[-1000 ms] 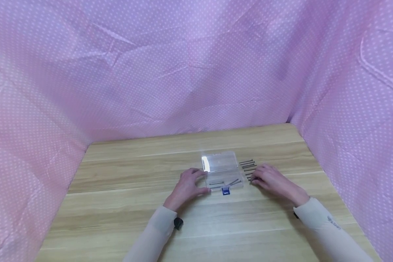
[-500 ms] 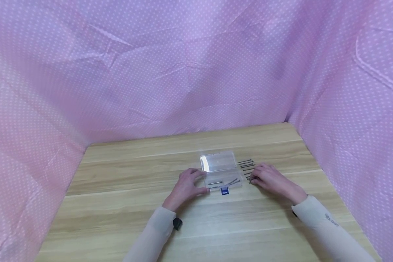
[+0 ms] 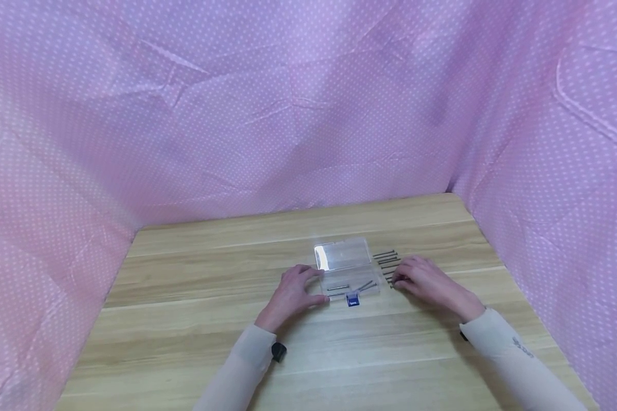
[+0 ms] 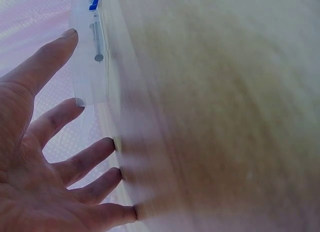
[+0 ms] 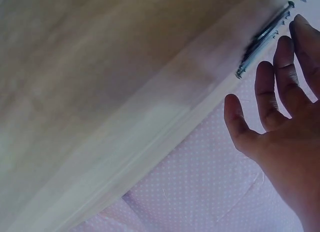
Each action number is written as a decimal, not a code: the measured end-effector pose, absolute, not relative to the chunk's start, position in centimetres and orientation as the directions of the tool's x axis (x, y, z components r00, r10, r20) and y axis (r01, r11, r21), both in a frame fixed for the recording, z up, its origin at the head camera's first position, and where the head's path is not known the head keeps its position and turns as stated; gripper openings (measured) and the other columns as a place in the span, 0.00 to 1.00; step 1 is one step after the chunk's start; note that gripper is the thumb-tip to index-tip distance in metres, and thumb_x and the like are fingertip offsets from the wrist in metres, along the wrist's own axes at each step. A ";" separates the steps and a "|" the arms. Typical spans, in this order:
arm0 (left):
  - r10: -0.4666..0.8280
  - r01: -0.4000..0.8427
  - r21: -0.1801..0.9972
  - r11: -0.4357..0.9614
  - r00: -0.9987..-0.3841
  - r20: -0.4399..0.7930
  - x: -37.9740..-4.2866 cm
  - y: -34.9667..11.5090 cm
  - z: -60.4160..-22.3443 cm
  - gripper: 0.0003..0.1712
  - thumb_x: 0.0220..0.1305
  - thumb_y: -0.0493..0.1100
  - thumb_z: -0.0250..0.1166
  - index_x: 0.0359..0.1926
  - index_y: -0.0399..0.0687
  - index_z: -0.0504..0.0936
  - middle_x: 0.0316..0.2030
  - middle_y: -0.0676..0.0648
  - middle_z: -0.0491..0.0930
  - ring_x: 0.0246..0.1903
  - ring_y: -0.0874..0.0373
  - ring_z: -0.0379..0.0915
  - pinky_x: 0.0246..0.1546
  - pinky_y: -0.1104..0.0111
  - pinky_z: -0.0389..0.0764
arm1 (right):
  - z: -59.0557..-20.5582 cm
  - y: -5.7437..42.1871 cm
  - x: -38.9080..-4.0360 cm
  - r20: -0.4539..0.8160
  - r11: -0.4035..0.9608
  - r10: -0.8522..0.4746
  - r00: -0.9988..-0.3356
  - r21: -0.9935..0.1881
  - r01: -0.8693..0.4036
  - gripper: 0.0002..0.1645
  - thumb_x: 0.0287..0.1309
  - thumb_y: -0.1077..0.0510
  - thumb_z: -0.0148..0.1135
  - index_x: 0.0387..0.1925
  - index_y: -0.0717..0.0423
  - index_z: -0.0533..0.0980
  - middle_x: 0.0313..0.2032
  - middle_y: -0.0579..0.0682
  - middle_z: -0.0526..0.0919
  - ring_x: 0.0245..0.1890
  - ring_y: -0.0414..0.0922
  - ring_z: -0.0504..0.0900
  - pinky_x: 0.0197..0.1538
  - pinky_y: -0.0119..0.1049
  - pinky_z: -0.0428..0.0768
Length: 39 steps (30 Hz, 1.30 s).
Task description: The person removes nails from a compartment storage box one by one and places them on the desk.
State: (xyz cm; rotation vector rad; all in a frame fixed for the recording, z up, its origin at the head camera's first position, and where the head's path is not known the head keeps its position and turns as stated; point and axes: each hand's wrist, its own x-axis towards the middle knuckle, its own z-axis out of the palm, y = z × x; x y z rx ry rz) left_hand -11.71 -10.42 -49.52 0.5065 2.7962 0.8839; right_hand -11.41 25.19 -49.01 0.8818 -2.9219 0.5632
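Note:
A clear plastic box [image 3: 348, 278] lies with its lid [image 3: 341, 254] tipped back and a blue latch tab [image 3: 352, 299] at its front. Several metal nails [image 3: 337, 287] lie in it. My left hand [image 3: 292, 294] holds the box's left end between thumb and index finger; in the left wrist view its other fingers [image 4: 92, 159] rest on the table. To the right of the box, more nails [image 3: 385, 253] lie in a row. My right hand [image 3: 423, 281] bends over the near end of that row, thumb and fingertips together on a nail, mostly hidden by the fingers.
The wooden table [image 3: 195, 319] extends around the box on all sides. Pink dotted cloth [image 3: 267, 125] hangs behind it and along both sides. A black wrist device [image 3: 279, 351] sits at the left sleeve.
Both hands stay nearly in place, the left at the box and the right at the row of nails. The whole view shifts slightly.

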 end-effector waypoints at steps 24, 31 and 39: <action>0.349 0.247 0.593 0.767 -0.935 -0.061 -11.5 -10.3 -49.3 0.40 0.54 0.60 0.79 0.67 0.57 0.80 0.68 0.41 0.71 0.69 0.39 0.64 0.69 0.43 0.68 | -47.3 21.9 -11.1 0.517 0.638 -0.505 -0.691 -0.316 -0.702 0.11 0.53 0.66 0.75 0.40 0.56 0.85 0.38 0.49 0.86 0.40 0.49 0.83 0.45 0.51 0.83; 0.345 0.246 0.589 0.770 -0.937 -0.058 -11.5 -10.3 -49.4 0.40 0.54 0.60 0.79 0.67 0.56 0.80 0.69 0.41 0.71 0.69 0.39 0.63 0.69 0.42 0.67 | -47.4 20.9 -11.0 0.520 0.622 -0.473 -0.711 -0.375 -0.688 0.12 0.54 0.68 0.74 0.40 0.55 0.85 0.41 0.50 0.87 0.43 0.49 0.83 0.47 0.51 0.83; 0.345 0.244 0.600 0.762 -0.937 -0.059 -11.5 -10.4 -49.5 0.40 0.54 0.60 0.79 0.67 0.56 0.80 0.69 0.40 0.71 0.69 0.38 0.63 0.69 0.42 0.67 | -47.6 19.5 -11.1 0.548 0.576 -0.442 -0.710 -0.433 -0.693 0.12 0.54 0.69 0.74 0.40 0.56 0.85 0.40 0.49 0.87 0.41 0.47 0.83 0.45 0.47 0.82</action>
